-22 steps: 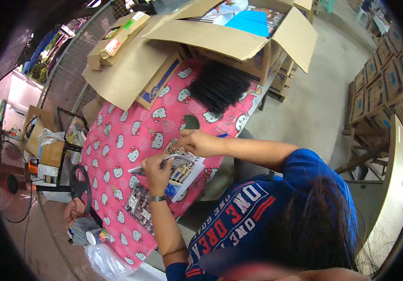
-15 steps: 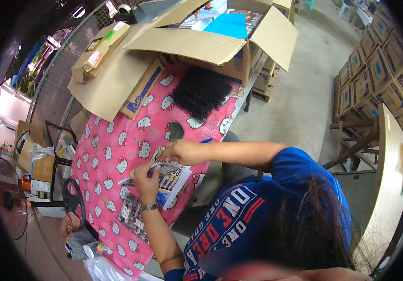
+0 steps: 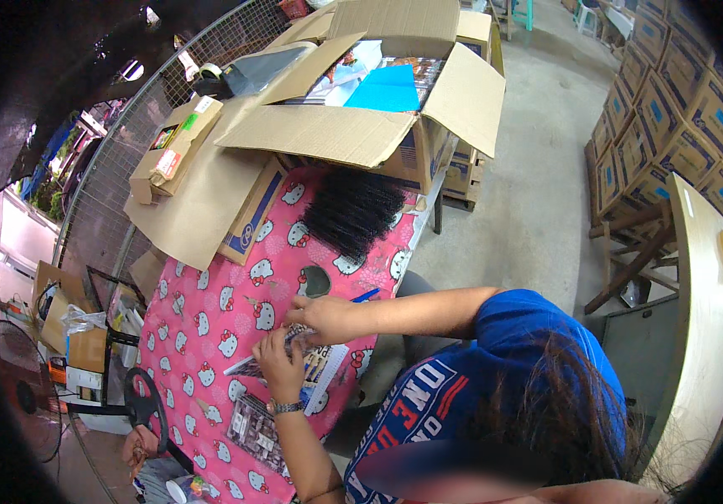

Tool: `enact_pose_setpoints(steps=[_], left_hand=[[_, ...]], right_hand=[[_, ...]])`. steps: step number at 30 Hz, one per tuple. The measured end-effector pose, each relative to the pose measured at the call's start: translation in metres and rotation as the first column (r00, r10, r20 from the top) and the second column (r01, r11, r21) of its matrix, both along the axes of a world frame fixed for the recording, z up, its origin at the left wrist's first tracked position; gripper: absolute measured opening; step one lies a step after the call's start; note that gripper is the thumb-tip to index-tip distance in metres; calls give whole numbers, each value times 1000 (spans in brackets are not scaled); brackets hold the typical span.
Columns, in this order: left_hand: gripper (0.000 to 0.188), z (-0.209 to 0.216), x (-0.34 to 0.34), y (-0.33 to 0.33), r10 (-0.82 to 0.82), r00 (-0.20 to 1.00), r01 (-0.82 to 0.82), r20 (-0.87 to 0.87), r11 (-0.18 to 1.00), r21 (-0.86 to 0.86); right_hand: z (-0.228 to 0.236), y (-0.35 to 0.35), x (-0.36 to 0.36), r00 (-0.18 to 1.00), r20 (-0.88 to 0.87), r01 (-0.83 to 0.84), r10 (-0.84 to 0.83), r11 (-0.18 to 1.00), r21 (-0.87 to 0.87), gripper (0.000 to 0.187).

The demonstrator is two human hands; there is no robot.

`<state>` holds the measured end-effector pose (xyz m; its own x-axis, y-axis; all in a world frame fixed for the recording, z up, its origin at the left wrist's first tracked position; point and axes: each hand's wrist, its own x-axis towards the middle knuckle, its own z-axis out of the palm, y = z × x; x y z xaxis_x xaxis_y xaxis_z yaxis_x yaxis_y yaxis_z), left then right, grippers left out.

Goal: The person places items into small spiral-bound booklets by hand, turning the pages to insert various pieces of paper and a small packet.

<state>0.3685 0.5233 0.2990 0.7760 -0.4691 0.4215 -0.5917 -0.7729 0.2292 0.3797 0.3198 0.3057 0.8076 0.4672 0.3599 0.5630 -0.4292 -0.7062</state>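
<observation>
My left hand (image 3: 280,365), with a metal watch at the wrist, is closed with its fingers bent around a small greyish patterned packet (image 3: 298,334). Against the other end of that packet my right hand (image 3: 328,319) is closed too, its fingertips partly hidden. Both hands are just above a notebook with a printed cover (image 3: 328,363), which lies on the pink patterned tablecloth (image 3: 202,361). Beside my left forearm lies a flat packet with dark printed pictures (image 3: 254,430). A blue pen (image 3: 366,296) is just beyond my right forearm, near a grey-green round cup (image 3: 317,281).
A bundle of black bristles (image 3: 353,214) lies farther up the table, before a large open cardboard box (image 3: 319,134). At the left edge is a black ring-shaped handle (image 3: 145,412). Stacked cartons (image 3: 672,118) stand at the right, beyond a pale wooden board (image 3: 689,336).
My hands have drawn closer together over the notebook, the left one turning more upright around the packet. The whole view has shifted slightly, with the table sitting lower.
</observation>
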Motion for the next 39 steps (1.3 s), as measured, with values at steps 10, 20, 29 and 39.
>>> enact_pose_setpoints(steps=[10, 20, 29, 39], left_hand=[[24, 6, -7, 12, 36, 991, -30, -129, 999, 46], [31, -5, -22, 16, 182, 974, -195, -138, 976, -94], [35, 2, -30, 6, 182, 974, -198, -136, 973, -118], [27, 17, -26, -4, 89, 990, -108, -106, 975, -193]], right_hand=[[19, 5, 21, 951, -220, -219, 218, 975, 21, 47], [-153, -19, 128, 993, 115, 87, -30, 847, -524, 67], [-12, -12, 57, 474, -523, -471, 709, 706, 529, 38], [-38, -14, 48, 579, -524, -498, 625, 779, 380, 29]])
